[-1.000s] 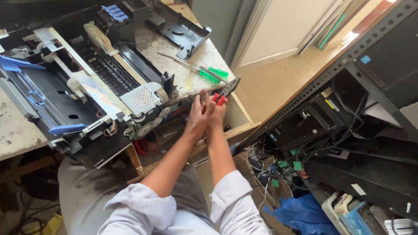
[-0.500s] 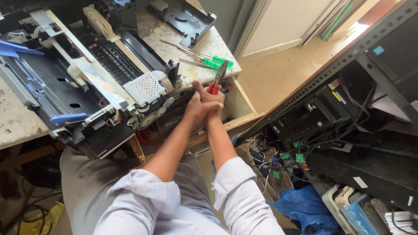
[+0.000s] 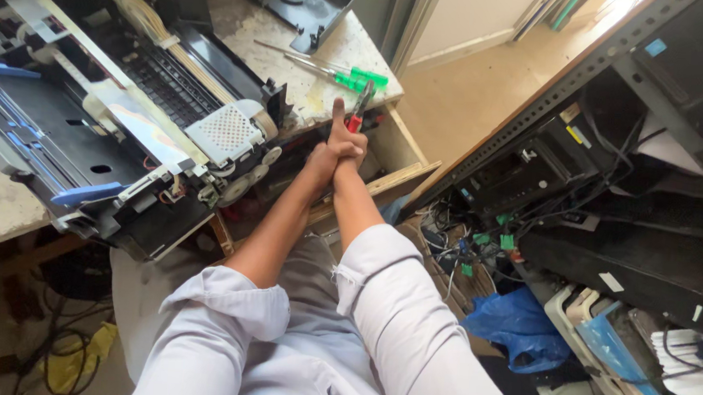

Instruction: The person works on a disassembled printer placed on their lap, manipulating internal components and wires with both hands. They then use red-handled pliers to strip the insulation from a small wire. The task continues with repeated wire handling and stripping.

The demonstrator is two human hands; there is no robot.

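White sleeves are rolled above the elbows, and both forearms reach out over the lap to the table edge. The left hand point(image 3: 323, 161) and the right hand point(image 3: 347, 149) are pressed together, fingers wrapped around the red-handled pliers point(image 3: 359, 111), which stick up and out from the clasp, just past the table point(image 3: 256, 30) corner. One thumb points up. Left of the hands lies an opened printer point(image 3: 117, 123). Beyond the pliers, two green-handled screwdrivers point(image 3: 351, 78) lie on the tabletop. At right stands a metal rack point(image 3: 618, 158) of equipment.
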